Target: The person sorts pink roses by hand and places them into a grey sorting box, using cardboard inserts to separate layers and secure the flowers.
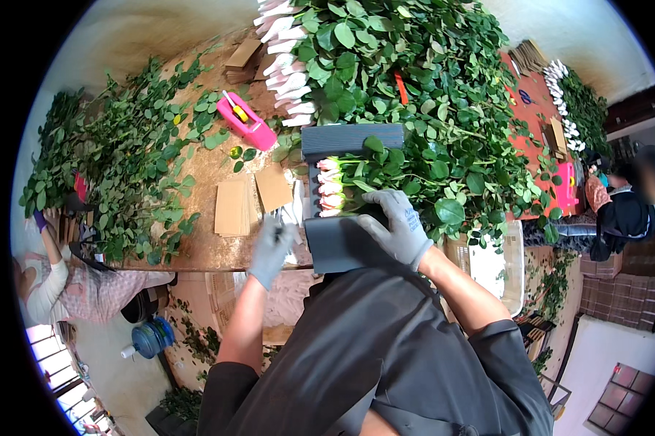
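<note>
Pale pink roses (331,186) lie in a column in a dark ribbed holder (352,139), their leafy stems stretching right. My right hand (394,224), in a grey work glove, rests at the near side of the stems with thumb and fingers apart, over the holder's near flap (335,245). My left hand (273,245), also gloved and blurred, is over the table edge, left of the flap; whether it holds something is unclear. Just beyond it are a stack of cardboard pieces (233,208), a separate cardboard piece (273,187) and white sleeves (297,203).
A pink tape dispenser (247,121) lies beyond the cardboard. White-sleeved roses (290,82) are piled at the back. Loose rose stems (136,158) cover the table's left part. Crates (515,267) stand below the edge. Other people are at far left and far right.
</note>
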